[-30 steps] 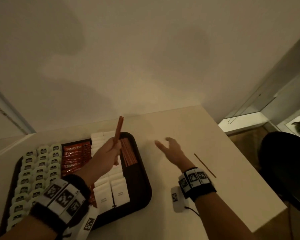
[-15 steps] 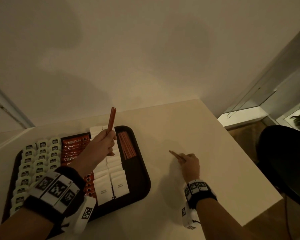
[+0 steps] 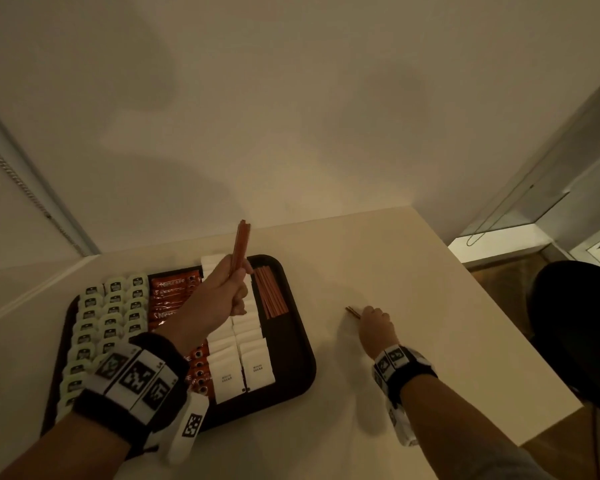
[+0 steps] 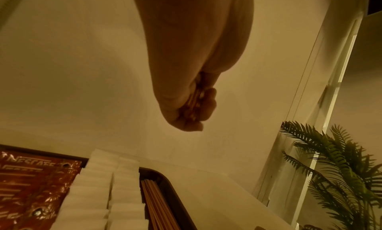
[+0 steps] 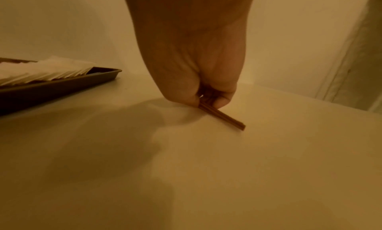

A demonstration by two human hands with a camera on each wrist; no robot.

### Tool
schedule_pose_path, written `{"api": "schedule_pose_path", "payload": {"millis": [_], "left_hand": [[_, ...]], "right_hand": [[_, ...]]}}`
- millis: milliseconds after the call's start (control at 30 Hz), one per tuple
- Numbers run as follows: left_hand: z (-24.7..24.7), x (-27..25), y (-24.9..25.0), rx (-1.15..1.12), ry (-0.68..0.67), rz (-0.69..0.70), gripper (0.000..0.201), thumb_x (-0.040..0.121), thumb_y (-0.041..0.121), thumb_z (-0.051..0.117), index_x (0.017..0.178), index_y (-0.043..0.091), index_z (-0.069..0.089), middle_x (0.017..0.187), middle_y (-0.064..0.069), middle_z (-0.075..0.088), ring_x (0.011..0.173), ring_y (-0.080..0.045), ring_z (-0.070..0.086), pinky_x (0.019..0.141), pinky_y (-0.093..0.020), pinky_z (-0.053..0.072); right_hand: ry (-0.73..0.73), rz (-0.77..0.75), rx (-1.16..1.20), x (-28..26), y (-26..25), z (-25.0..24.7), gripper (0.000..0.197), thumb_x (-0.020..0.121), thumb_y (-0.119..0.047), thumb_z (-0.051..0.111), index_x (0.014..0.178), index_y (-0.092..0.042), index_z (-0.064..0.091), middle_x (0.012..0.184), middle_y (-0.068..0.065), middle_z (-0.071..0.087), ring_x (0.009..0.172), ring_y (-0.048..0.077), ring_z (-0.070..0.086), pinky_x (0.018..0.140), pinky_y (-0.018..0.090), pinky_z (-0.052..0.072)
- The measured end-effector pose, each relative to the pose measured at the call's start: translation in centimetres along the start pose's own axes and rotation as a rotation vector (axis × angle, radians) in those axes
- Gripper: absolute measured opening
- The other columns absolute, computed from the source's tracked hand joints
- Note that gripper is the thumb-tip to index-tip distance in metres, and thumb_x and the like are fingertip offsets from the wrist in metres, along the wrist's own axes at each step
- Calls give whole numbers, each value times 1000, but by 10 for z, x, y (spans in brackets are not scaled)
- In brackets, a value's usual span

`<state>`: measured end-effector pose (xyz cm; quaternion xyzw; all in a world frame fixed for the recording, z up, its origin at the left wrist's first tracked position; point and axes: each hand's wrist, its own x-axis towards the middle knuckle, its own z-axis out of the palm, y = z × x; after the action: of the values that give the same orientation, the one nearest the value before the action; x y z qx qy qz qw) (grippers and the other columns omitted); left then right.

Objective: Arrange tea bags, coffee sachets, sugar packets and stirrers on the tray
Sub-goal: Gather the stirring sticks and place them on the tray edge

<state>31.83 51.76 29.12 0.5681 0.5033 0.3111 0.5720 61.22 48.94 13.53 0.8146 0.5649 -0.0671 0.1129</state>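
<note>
Stirrers mid-collection, both hands loaded.
Left hand [image 3: 219, 299] grips upright bundle [image 3: 239, 245] over tray [image 3: 291, 368]; right hand [image 3: 374, 323] pinches stirrers [image 5: 222, 117] off table [image 3: 447, 306]. Risk: thin pinch slips, sticks scatter.

Dim warm light is falling across a plain pale wall [image 3: 291, 116] standing behind the white desk [image 3: 413, 271], while a dark round chair [image 3: 575, 327] is sitting on wooden floor [image 3: 499, 271] at the right, with a palm-like plant [image 4: 339, 176] standing beside a glass panel [image 3: 520, 206].
</note>
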Motion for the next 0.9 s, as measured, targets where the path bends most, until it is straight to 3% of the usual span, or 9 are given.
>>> {"api": "schedule_pose_path", "payload": {"millis": [100,167,267,333,433,567,767,833,900], "left_hand": [[-7,-6,2,13,18,-14,23,103,14,31,94,15,51,72,-1,47,63,-12,46,56,-17,41],[-10,-10,5,-31,32,-27,22,103,15,32,93,16,52,68,3,43,57,-8,40,54,-17,38],[-14,-17,9,-132,78,-29,19,102,20,37,95,15,53,66,5,38,53,-6,36,56,-20,37],[-13,-24,13,-182,82,-12,17,102,25,39,100,14,52,67,5,37,53,-5,34,55,-20,36],[-13,-33,19,-175,75,-5,23,102,29,39,109,12,51,71,4,37,57,-6,34,55,-20,34],[-23,-46,21,-99,71,20,22,102,32,36,115,23,52,84,1,52,73,-11,47,65,-24,39],[-45,-64,16,-248,-3,-21,18,103,15,35,103,15,53,70,3,46,60,-8,44,63,-26,35],[-52,-70,17,-351,2,-46,19,103,12,36,92,14,51,67,3,41,57,-8,39,57,-22,32],[-58,-75,20,-430,-7,-67,23,102,10,37,82,13,49,61,2,41,51,-8,41,53,-22,31]], "right_hand": [[-83,-54,86,1,3,-8,25,100,-12,30,121,-3,41,121,14,52,109,28,54,89,32,44],[-129,-50,208,-2,-6,-30,23,99,-11,35,118,-1,44,118,15,55,104,29,57,84,33,44],[-48,-163,616,-12,-42,-85,17,94,-13,51,107,-3,57,98,5,60,92,25,58,69,26,39],[-64,-329,976,-33,-75,-132,13,90,-10,58,102,-5,62,89,3,63,85,20,61,65,23,45],[-206,-529,1316,-70,-119,-185,7,87,-4,60,94,-3,63,87,14,65,80,23,63,75,34,54],[-252,-609,1344,-94,-152,-210,7,84,-6,66,90,-6,65,90,21,69,83,27,65,84,39,53],[-17,-630,1230,-112,-177,-215,22,76,-8,76,91,-1,63,83,10,66,67,13,62,62,20,52],[91,-711,1139,-114,-180,-219,44,70,-17,82,107,-8,58,101,5,62,84,11,61,71,17,50],[88,-905,997,-116,-181,-224,89,62,-33,86,135,-17,39,136,1,41,122,8,44,97,13,39]]}}
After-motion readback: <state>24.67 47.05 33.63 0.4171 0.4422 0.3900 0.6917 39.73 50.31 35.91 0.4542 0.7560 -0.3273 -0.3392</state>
